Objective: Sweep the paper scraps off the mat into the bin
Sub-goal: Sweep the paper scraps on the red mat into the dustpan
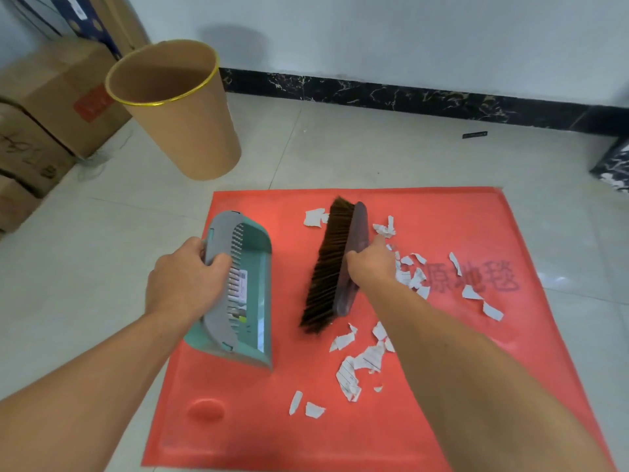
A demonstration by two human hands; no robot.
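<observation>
A red mat (442,386) lies on the tiled floor, with several torn white paper scraps (360,366) scattered over its middle and right. My left hand (183,281) grips a teal and grey dustpan (252,301), set on the mat's left edge with its mouth facing right. My right hand (371,264) holds a dark brush (337,264) by its wooden back, bristles pointing left toward the dustpan. Most scraps lie to the right of the brush. A tan bin (190,131) with a gold rim stands on the floor beyond the mat's far left corner.
Cardboard boxes (44,124) are stacked at the left by the wall. A black marble skirting (408,97) runs along the far wall, and a small dark object (474,134) lies near it. A dark marbled block (612,165) sits at the right edge.
</observation>
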